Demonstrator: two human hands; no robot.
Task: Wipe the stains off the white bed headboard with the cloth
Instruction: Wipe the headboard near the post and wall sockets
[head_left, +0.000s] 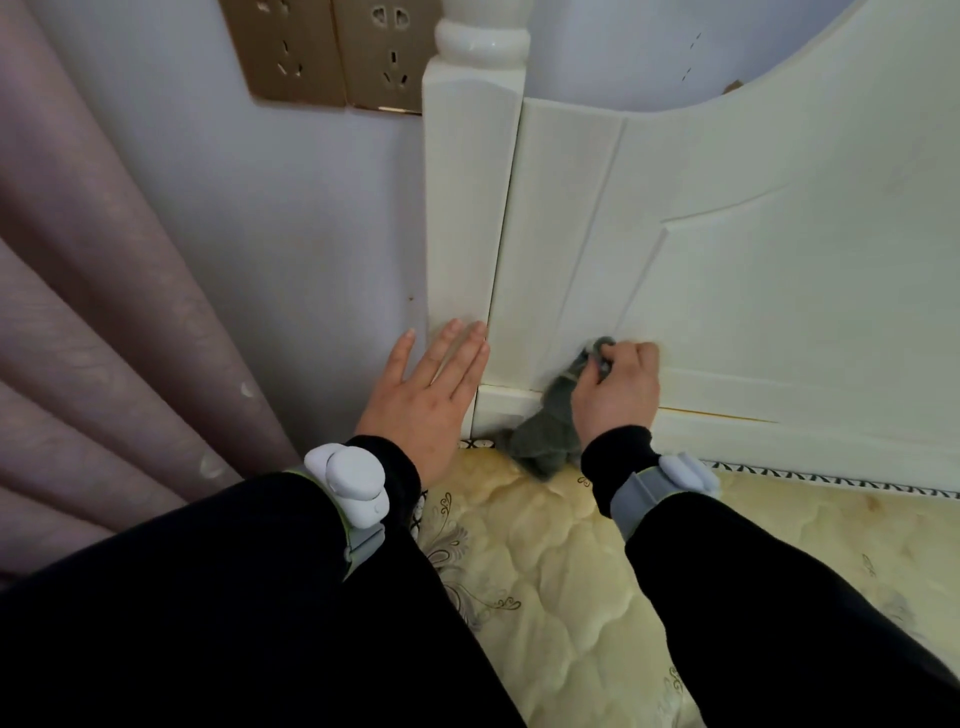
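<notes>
The white headboard (727, 249) fills the upper right, with a square post (467, 208) at its left end. My right hand (618, 384) is shut on a grey cloth (550, 431) and presses it against the lower panel near the bottom rail. The cloth's loose end hangs down to the mattress. My left hand (431, 395) lies flat with fingers spread against the base of the post. Faint yellowish marks show on the post just above the left fingertips.
A quilted cream mattress (571, 597) lies below the headboard. A pale wall (291, 249) with gold power sockets (332, 52) stands left of the post. Mauve curtains (93, 338) hang at the far left. Both wrists wear white and grey bands.
</notes>
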